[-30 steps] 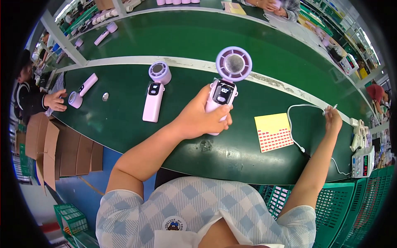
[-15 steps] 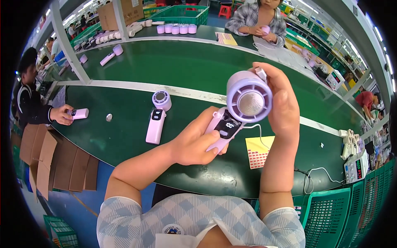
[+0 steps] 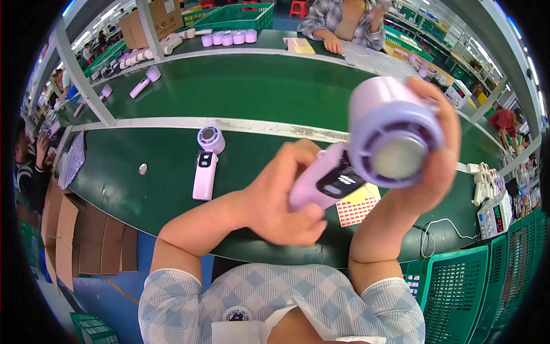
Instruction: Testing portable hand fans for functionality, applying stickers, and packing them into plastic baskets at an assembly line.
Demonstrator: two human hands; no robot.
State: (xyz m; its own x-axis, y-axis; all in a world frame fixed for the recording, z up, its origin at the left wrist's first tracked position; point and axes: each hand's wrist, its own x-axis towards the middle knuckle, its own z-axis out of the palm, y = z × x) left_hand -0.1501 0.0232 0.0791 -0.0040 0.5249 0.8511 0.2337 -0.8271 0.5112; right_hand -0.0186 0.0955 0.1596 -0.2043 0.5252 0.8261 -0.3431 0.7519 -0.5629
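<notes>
A pale purple handheld fan (image 3: 324,182) is held up close in front of me, tilted, with its round head leaning up to the right. The handle lies in my left hand (image 3: 283,200), whose fingers curl round it. My right hand (image 3: 440,152) wraps the right side of the fan head; motion blurs its fingertips. A dark display panel with lit marks shows on the handle, and a silvery disc sits in the middle of the ribbed head. Another purple fan (image 3: 204,182) lies on the green table to the left, apart from my hands.
Beneath the held fan lies a yellow sheet with red stickers (image 3: 356,213). A bench power supply (image 3: 495,219) stands at the right, near a white cable (image 3: 425,247) and green crates (image 3: 456,286). Cardboard boxes (image 3: 91,241) are at the left. People work across the table and at far left.
The held fan has moved right and nearer, and its handle has tilted further over. The white plug by my right hand no longer shows. The left-hand person's hand and fan have left the table.
</notes>
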